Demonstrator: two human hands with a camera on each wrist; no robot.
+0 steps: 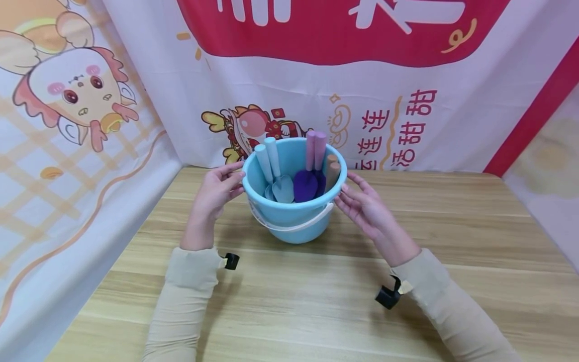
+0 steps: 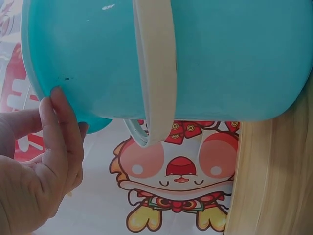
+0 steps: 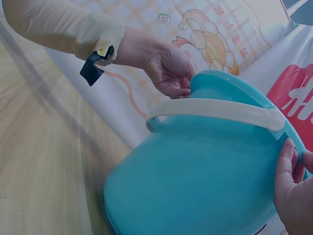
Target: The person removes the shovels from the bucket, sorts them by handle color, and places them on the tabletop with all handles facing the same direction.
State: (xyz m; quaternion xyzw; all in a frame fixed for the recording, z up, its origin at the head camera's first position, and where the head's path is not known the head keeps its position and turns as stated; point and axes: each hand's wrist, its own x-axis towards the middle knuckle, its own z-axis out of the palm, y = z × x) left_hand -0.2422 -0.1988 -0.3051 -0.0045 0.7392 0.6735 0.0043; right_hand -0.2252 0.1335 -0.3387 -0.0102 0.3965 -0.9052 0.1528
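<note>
A light blue bucket (image 1: 296, 235) is upright at the wooden table, between both hands. Its white carrying handle (image 3: 220, 108) hangs down along the near side. The left hand (image 1: 216, 190) pinches the rim from the left, fingers beneath the lip, as the left wrist view shows. On the opposite side the right hand (image 1: 367, 205) grips the rim with thumb and fingers. Inside lean several small shovels: light blue ones (image 1: 283, 189) at left and purple ones (image 1: 305, 186) with pink handles at the middle right. Orange-brown handles (image 1: 332, 173) stand by the right wall, their lower ends hidden.
The wood-grain table (image 1: 289, 301) reaches forward to a printed cloth backdrop (image 1: 253, 80). Another cloth (image 1: 149, 211) hangs along the left edge. Black wrist mounts (image 1: 388, 296) stick out from the sleeves.
</note>
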